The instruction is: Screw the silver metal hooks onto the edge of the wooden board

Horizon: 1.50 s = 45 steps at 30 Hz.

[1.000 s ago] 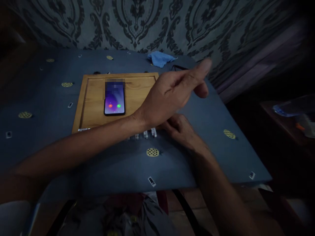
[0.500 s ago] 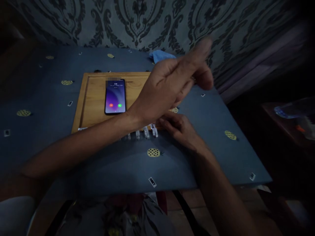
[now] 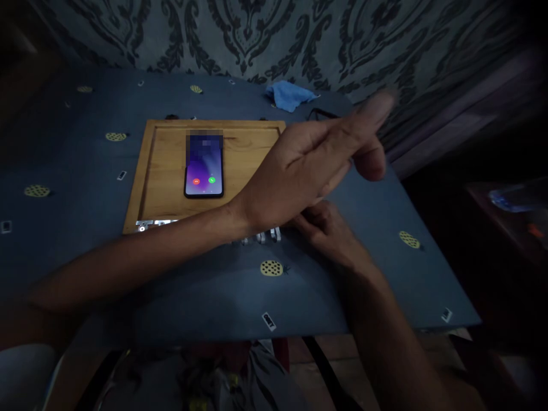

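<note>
My left hand [image 3: 312, 160] reaches across, raised over the right part of a wooden board [image 3: 148, 171] with a raised rim. Its fingers point away to the upper right, partly stretched and apart, and I see nothing in them. Below it, my right hand [image 3: 329, 231] is low by the board's front right corner. Its fingers are bent together, their tips partly behind my left hand; what they hold, if anything, is hidden. A lit smartphone [image 3: 204, 165] lies on the board, showing red and green call buttons. Small metal clips [image 3: 261, 236] stick out along the board's front edge.
Shiny metal fittings [image 3: 160, 222] line the board's front left edge. A blue cloth [image 3: 291, 95] and dark-framed glasses [image 3: 323, 113] lie behind the board. The table [image 3: 205, 297] has a blue pineapple-print cover and meets a patterned wall [image 3: 274, 34].
My left hand has shifted right and a little down, uncovering the blue cloth and the glasses. My right hand has moved slightly right. The view has tilted a little.
</note>
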### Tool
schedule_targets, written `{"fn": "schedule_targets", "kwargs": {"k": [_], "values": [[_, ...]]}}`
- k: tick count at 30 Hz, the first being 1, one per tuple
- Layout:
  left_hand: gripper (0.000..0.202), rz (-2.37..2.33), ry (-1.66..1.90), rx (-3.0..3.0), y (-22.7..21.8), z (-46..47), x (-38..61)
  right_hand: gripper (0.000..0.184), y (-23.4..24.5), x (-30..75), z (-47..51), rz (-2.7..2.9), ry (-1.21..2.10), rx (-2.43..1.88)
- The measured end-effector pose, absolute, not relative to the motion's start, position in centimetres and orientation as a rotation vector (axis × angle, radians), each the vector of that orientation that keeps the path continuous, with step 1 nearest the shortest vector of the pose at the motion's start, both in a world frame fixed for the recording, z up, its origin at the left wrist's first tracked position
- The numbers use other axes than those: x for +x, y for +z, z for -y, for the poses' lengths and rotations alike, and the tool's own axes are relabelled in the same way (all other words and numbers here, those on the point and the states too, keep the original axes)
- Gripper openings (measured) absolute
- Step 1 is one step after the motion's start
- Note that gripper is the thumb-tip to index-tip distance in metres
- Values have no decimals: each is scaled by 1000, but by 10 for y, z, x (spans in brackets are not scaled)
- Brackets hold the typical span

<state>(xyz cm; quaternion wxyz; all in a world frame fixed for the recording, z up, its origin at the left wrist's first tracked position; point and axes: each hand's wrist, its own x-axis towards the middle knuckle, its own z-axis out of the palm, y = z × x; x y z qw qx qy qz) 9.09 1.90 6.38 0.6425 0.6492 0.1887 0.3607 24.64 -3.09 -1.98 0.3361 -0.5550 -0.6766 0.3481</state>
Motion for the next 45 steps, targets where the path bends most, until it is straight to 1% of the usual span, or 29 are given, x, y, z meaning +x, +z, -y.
{"fn": "schedule_targets", "kwargs": {"k": [3, 8, 16, 21, 24, 28, 32, 38, 42, 45], "values": [[52, -440, 816, 1497, 63, -19, 90, 25, -17, 245, 31, 1760, 911, -1424], [56, -391, 850, 1505, 62, -17, 92, 33, -12, 244, 32, 1755, 939, -1423], [54, -319, 838, 1460, 60, -19, 93, 34, -18, 246, 32, 1780, 896, -1424], [53, -395, 816, 1544, 62, -16, 94, 30, -15, 245, 32, 1792, 874, -1408], [45, -364, 804, 1615, 62, -15, 95, 29, -13, 247, 34, 1796, 862, -1446], [32, -252, 778, 1684, 59, -21, 96, 33, -14, 250, 36, 1797, 856, -1502], [23, -277, 729, 1735, 57, -30, 96, 31, -18, 249, 37, 1774, 855, -1516], [24, -277, 706, 1660, 61, -31, 100, 31, -21, 246, 35, 1731, 913, -1517], [32, -301, 740, 1572, 65, -24, 104, 39, -23, 249, 36, 1722, 895, -1523], [31, -260, 665, 1572, 68, -22, 105, 38, -22, 251, 39, 1714, 886, -1523]]}}
